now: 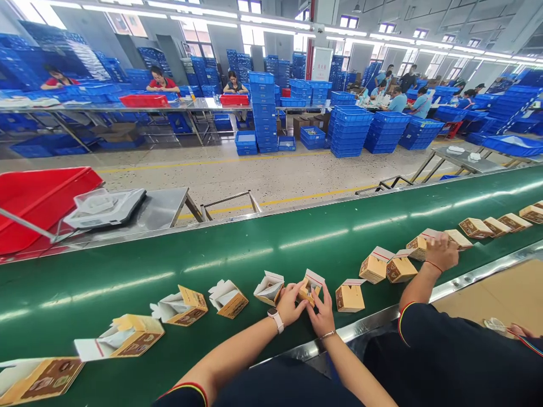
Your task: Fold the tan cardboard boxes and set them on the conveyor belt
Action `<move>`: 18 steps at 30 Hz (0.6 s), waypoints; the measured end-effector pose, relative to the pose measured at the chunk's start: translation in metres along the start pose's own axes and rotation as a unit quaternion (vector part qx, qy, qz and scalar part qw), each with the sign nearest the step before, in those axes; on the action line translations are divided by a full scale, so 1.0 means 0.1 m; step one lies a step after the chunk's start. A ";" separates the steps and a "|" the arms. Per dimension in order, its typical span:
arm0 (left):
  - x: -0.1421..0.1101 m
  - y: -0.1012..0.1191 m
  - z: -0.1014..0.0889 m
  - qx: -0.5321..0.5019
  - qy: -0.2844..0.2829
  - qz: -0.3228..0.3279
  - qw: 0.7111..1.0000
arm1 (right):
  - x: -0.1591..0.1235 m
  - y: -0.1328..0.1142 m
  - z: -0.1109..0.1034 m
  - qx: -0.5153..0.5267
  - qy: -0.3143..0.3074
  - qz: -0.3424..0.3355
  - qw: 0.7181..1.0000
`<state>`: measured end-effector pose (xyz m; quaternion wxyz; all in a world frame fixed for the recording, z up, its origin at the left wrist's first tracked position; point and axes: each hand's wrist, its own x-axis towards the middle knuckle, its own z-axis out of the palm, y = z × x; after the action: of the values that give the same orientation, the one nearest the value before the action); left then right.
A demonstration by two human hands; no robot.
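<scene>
a dark shirt (288, 390) fills the bottom edge. from the left, a red bin (46, 198) and a white device (106, 209) stand beyond the green belt (305, 237), where open cartons (193, 305) sit in a spaced row. next, the left hand (289, 308), wearing a pale watch (275, 320), grasps the left side of a flap-up box (309, 288) over the belt; the right hand (322, 316) grasps its right side. farther right come another carton (350, 298) and a co-worker's hand (442, 252).
</scene>
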<state>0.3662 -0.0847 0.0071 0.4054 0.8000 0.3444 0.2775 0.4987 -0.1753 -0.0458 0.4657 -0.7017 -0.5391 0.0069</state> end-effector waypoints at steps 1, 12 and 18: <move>0.01 0.02 0.01 -0.006 0.007 -0.012 1.000 | 0.03 0.00 0.00 0.011 0.003 0.008 1.000; -0.04 0.04 0.29 -0.183 0.081 -0.123 0.972 | 0.13 0.14 -0.17 0.089 -0.061 0.061 0.992; 0.10 -0.03 0.45 -0.303 -0.014 -0.151 0.941 | 0.13 0.14 -0.28 -0.011 -0.069 -0.001 0.998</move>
<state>0.4039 -0.0966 -0.0169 0.6708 0.5814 0.3550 0.2933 0.5292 -0.1838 -0.0332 0.4192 -0.7040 -0.5712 0.0487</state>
